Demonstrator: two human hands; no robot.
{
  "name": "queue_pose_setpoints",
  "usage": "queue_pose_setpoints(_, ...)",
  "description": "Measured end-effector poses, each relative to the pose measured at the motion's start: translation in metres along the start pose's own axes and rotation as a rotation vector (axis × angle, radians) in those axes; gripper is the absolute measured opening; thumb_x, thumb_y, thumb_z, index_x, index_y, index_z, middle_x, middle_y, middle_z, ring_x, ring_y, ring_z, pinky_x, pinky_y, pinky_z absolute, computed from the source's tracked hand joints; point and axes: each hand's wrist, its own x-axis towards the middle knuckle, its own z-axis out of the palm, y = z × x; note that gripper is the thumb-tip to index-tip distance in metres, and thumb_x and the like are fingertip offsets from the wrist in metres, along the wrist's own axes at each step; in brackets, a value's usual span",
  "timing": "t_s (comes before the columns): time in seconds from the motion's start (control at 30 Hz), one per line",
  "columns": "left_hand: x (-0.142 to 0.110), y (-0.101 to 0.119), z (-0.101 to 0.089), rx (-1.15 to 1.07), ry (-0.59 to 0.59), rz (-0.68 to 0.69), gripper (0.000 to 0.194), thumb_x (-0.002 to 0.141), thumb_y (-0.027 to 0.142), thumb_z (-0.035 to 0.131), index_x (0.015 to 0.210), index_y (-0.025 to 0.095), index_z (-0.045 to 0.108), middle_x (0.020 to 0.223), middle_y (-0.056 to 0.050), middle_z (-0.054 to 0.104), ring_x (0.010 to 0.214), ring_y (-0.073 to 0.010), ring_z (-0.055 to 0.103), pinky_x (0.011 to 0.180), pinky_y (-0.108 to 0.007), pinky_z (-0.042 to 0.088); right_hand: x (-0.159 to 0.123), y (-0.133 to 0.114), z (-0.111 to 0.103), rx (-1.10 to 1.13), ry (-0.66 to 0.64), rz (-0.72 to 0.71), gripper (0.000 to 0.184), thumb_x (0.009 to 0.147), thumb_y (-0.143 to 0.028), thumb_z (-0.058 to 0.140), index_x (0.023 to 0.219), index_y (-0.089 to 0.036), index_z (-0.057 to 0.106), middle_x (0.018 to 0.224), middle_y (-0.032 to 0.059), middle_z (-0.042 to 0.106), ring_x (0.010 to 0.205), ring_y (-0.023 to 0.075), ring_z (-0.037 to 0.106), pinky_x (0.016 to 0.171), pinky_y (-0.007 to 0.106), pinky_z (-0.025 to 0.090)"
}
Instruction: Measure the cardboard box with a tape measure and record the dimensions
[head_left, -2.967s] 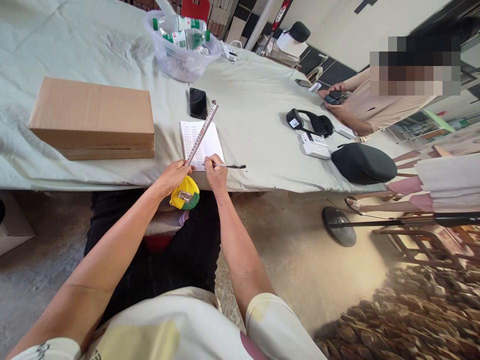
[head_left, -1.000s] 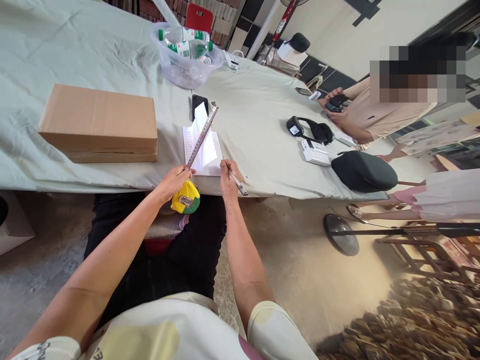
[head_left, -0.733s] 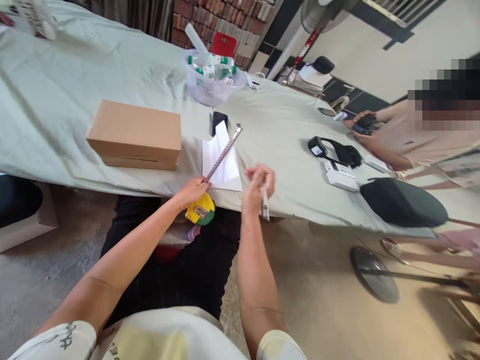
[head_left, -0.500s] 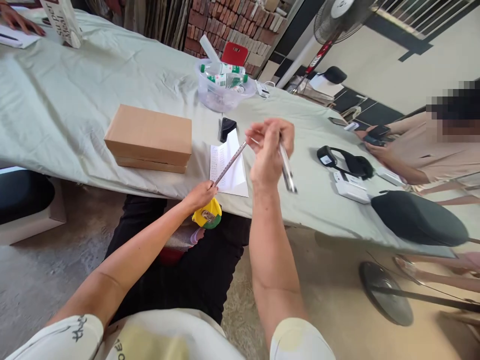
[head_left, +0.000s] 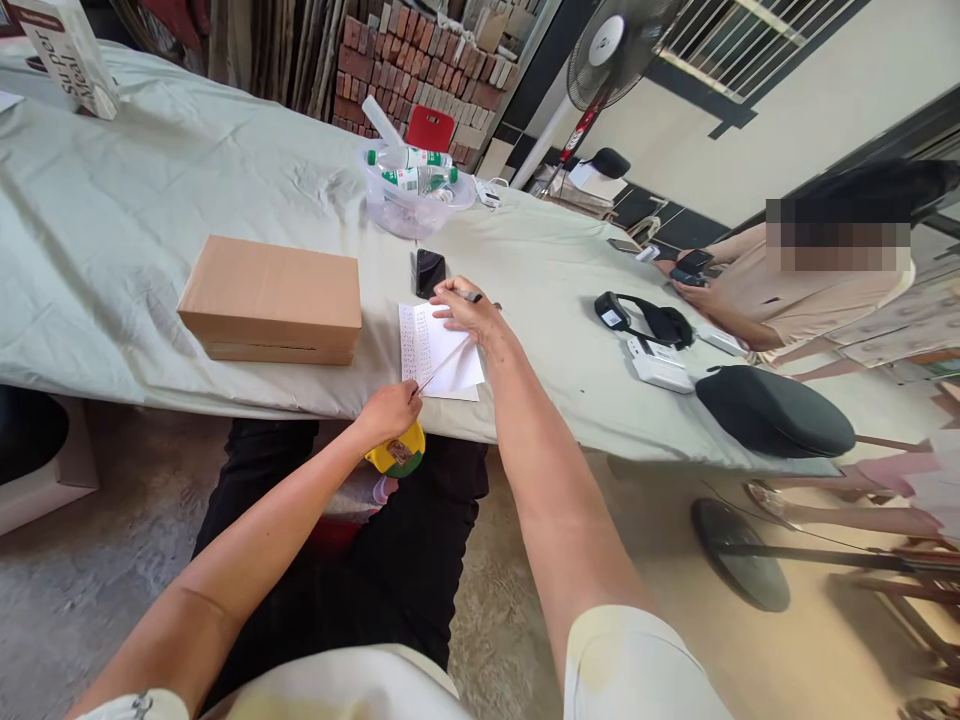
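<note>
Head view: bottles (head_left: 414, 179) in a basin (head_left: 405, 216), left hand (head_left: 388, 411) tight round a tape measure (head_left: 406, 452), right hand (head_left: 474, 316) loose round a pen (head_left: 468, 296).

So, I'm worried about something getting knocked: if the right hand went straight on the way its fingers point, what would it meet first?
Most likely the black phone, just ahead of the right hand. The hand's height is hard to judge, so it might pass above.

pale wall (head_left: 817, 110) | barred window (head_left: 750, 45) | stacked bricks (head_left: 405, 75) | grey floor (head_left: 112, 600) | cloth-covered table (head_left: 247, 175)
</note>
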Motion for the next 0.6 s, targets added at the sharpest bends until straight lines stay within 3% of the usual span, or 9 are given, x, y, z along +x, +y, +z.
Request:
queue_pose_setpoints(0.2,-0.007,0.008,-0.004,0.120,-0.049,0.017,0.032,0.096,0.022,0.035,0.108,0.017,0.064,0.112,-0.016,0.073,0.104,-0.0302,0.068,0.082,-0.038,0.049,-0.001,0.029,-0.028,0.164,0.005,0.062,0.010,0.092,-0.033,0.058,0.094,-0.024,0.053,0.110,0.0034,0.071,0.086,0.0125,0.069,0.074,0.024,0.052)
queue_pose_setpoints(0.37,-0.009,0.021,-0.001,0.252,-0.052,-0.006,0.035,0.094,0.018,0.038,0.118,0.014,0.063,0.114,-0.020,0.072,0.108,-0.0342,0.068,0.085,-0.041,0.051,0.026,0.040,-0.030,-0.024,0.113,0.080,0.009,0.091,-0.029,0.058,0.092,-0.023,0.053,0.107,0.0045,0.068,0.083,0.0133,0.067,0.070,0.025,0.052)
queue_pose_setpoints(0.47,-0.008,0.029,0.003,0.342,-0.032,0.000,0.037,0.093,0.015,0.038,0.120,0.013,0.063,0.110,-0.020,0.072,0.107,-0.0343,0.070,0.084,-0.041,0.053,0.052,0.036,-0.021,-0.246,0.191,0.100,0.021,0.087,-0.034,0.066,0.098,-0.022,0.053,0.114,0.0097,0.067,0.095,0.0203,0.067,0.075,0.031,0.055)
queue_pose_setpoints(0.6,-0.008,0.040,0.006,0.377,-0.043,0.003,0.037,0.093,0.009,0.038,0.119,0.011,0.063,0.113,-0.020,0.070,0.104,-0.0325,0.071,0.083,-0.040,0.055,0.084,0.024,-0.005,-0.426,0.230,0.133,0.054,0.084,-0.048,0.071,0.121,-0.015,0.049,0.123,0.0206,0.065,0.116,0.0315,0.063,0.094,0.042,0.053)
